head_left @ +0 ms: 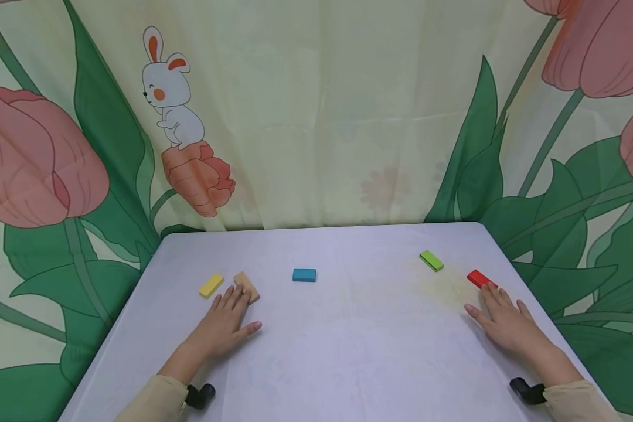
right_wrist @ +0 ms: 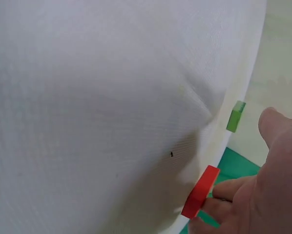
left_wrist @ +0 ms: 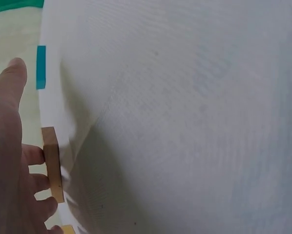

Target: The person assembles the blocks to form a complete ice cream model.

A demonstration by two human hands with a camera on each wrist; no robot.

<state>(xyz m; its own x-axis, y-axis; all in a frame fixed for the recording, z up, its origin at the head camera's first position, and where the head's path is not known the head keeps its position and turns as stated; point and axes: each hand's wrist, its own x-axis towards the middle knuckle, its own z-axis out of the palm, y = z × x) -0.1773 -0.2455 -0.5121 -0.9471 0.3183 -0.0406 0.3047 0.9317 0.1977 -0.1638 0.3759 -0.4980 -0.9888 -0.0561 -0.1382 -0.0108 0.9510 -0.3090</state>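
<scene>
**Touching two flat blocks at once, one with each hand**

Seemingly at the contact step, short of any firm grasp. Meeting the tan, wood-coloured, flat rectangular block (head_left: 247, 283) with the fingertips of the left hand (head_left: 223, 329), left of centre and below mid-height in the head frame. Meeting likewise the bright red, flat rectangular block (head_left: 477, 278) with the fingertips of the right hand (head_left: 508, 327), in the right part of that frame. Clamping nothing on either side: reaching forward with long, relaxed fingers and with both thumbs held well apart from the blocks. Calling next, as a judgement, for light, even fingertip pressure if sliding, or for bringing each thumb round to the opposite edge if lifting.

Lying aslant on the white cloth-covered table (head_left: 358, 346), as to the tan block, with a smooth face and crisp edges partly hidden by fingers. Slanting down to the right, as to the red block, in an even, strong colour, with the lower end covered. Seeing also, untouched, a yellow rectangular block (head_left: 211, 286) just left of the tan one, a blue rectangular block (head_left: 304, 275) left of centre, and a lime-green rectangular block (head_left: 431, 261) up and left of the red one.
</scene>
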